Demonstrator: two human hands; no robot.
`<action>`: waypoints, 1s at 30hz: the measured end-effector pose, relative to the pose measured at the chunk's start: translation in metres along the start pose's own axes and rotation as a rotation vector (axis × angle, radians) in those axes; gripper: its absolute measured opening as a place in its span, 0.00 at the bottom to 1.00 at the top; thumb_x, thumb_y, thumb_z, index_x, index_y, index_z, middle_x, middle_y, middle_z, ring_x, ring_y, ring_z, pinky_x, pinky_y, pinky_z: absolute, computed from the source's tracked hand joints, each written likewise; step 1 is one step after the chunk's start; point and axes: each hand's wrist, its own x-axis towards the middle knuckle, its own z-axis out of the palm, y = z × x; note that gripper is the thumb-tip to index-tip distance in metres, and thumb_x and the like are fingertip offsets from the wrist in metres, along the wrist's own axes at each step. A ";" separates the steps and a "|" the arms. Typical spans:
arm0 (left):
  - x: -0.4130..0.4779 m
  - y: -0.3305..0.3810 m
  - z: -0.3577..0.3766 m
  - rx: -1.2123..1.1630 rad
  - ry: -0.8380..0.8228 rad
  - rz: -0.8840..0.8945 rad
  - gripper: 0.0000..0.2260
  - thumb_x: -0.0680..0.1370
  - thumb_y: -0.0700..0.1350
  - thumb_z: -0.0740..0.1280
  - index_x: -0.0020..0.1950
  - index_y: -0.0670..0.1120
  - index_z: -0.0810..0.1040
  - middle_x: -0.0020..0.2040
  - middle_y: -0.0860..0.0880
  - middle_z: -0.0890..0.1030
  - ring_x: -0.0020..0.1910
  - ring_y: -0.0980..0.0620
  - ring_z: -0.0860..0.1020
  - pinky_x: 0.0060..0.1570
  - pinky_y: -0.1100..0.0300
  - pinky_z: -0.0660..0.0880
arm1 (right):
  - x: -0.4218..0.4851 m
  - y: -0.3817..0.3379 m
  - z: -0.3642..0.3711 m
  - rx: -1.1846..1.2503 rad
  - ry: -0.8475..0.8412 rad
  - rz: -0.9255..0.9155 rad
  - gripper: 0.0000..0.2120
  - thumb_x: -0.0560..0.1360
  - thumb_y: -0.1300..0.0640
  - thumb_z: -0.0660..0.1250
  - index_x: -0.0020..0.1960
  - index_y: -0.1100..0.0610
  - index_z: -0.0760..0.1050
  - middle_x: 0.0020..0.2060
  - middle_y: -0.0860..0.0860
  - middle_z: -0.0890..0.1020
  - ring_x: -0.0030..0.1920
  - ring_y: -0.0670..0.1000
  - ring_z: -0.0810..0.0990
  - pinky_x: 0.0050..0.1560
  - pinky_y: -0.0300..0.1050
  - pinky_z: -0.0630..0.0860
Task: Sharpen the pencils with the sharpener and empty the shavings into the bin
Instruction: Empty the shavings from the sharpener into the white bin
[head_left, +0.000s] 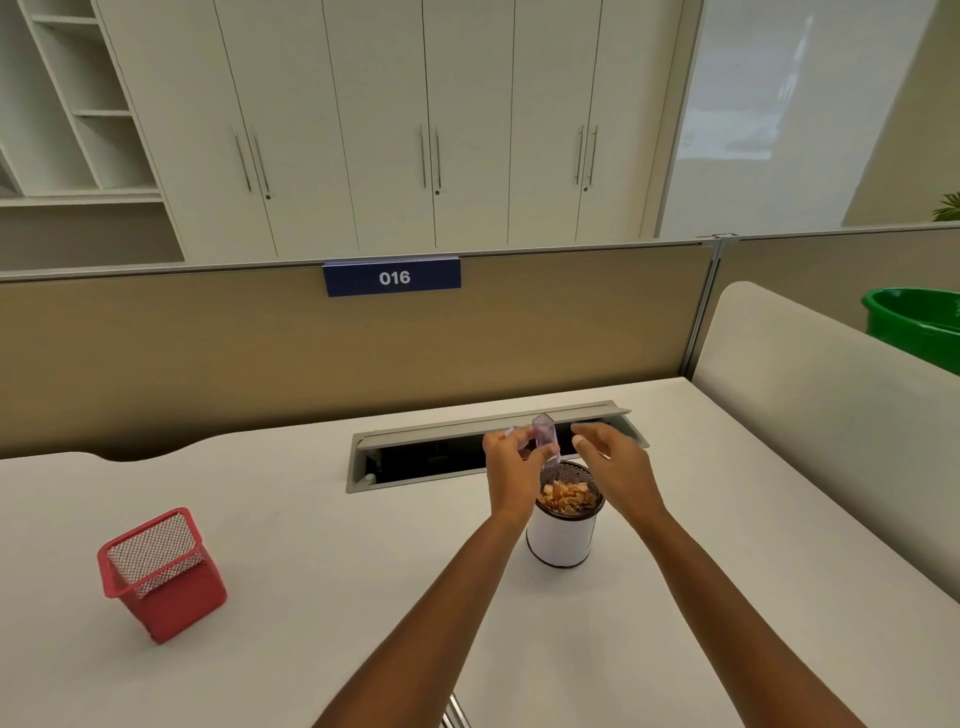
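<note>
**Position of the work.** Your left hand (511, 462) holds the translucent purple sharpener (545, 434) directly above the far rim of the bin (561, 540). The bin stands on the desk (311, 545), just below and slightly nearer to you than both hands. The sharpener's long axis runs close to vertical, with the upper end leaning a little to the left and the lower end pointing down into the bin. The frame does not show which end is the open one.

**Hand states.** The fingers of your left hand are curled round the sharpener's left side. A small pale piece also shows at those fingers, but it is too blurred to identify. Your right hand (613, 462) is just to the right of the sharpener and does not touch it. Its fingers are loosely extended and it holds nothing visible.

**Arm pose.** Both forearms reach forward and converge over the bin. The left hand is the nearer one to the sharpener.

**Status.** Shavings (566, 496) already lie heaped in the bin, so the emptying step is judged to be in progress or nearly complete. Keep the lower end inside the rim line, since shavings dropped outside it land on the desk.

**Other items.** A red mesh holder (166, 587) stands well apart to the left. No pencils are visible.
</note>
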 end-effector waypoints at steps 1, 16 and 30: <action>-0.001 0.001 0.000 0.035 -0.006 0.013 0.14 0.73 0.38 0.69 0.58 0.36 0.77 0.59 0.36 0.72 0.57 0.42 0.75 0.53 0.62 0.73 | 0.000 -0.003 0.000 0.024 0.011 -0.027 0.15 0.77 0.59 0.62 0.62 0.62 0.74 0.59 0.59 0.79 0.59 0.55 0.77 0.56 0.42 0.71; -0.011 -0.011 -0.014 0.057 -0.140 0.003 0.14 0.80 0.36 0.56 0.62 0.40 0.74 0.63 0.39 0.74 0.57 0.47 0.74 0.52 0.65 0.74 | -0.010 0.013 -0.014 0.024 0.116 0.020 0.11 0.74 0.62 0.66 0.54 0.65 0.78 0.51 0.61 0.83 0.48 0.54 0.79 0.46 0.41 0.74; -0.047 -0.018 -0.074 -0.286 -0.187 -0.014 0.14 0.76 0.38 0.64 0.55 0.55 0.67 0.47 0.51 0.79 0.44 0.55 0.80 0.41 0.70 0.77 | -0.050 -0.003 -0.019 0.501 0.111 0.155 0.11 0.74 0.64 0.66 0.56 0.63 0.77 0.48 0.58 0.81 0.50 0.56 0.80 0.41 0.36 0.81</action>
